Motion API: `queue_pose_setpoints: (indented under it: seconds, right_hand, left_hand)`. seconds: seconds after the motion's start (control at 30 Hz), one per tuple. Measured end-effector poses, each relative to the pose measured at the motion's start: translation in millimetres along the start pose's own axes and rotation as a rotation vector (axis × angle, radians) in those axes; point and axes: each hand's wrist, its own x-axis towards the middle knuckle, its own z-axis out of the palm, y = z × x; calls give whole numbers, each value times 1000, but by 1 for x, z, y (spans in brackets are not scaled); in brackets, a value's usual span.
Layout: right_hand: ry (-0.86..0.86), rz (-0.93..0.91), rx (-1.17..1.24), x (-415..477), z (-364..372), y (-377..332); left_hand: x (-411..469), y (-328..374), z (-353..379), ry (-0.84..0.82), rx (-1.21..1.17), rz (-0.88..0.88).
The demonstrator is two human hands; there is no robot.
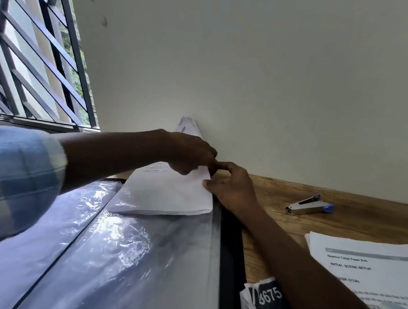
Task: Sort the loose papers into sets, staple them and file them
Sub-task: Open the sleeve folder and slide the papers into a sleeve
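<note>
Right hand [234, 192]; papers [168, 193]; wooden desk [342, 219]; wall [257, 71]

Wooden table [278, 188] — stapler [309, 206], printed paper stack [363, 261], open display folder [136, 260]

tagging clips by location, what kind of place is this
Probably a desk in a home or small office: a wooden table against a plain wall, a stapler and printed papers on it, a clear-sleeve folder open, a barred window at the left.
</note>
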Motion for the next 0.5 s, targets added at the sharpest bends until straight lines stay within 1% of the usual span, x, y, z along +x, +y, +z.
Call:
queue_pose_setpoints:
  seconds: [0.07, 0.13, 0.23, 0.4, 0.47, 0.5]
  right_hand:
    - [72, -89, -84, -6, 7, 5]
    - [86, -132, -63, -8, 9, 5]
    - [78, -125, -43, -7, 8, 6]
    - [53, -97, 39, -4, 5, 8]
    - [63, -108, 48, -3, 5, 8]
    - [66, -115, 53, -3, 6, 8]
  left_hand:
    - [-1, -11, 0, -48, 82, -65]
    - [0, -20, 2, -57, 115, -115]
    - [7, -23, 2, -36, 94, -93]
    - [13, -3, -2, -85, -159, -22]
    - [8, -1, -3, -5, -327, -47]
    - [4, -4, -1, 87, -442, -71]
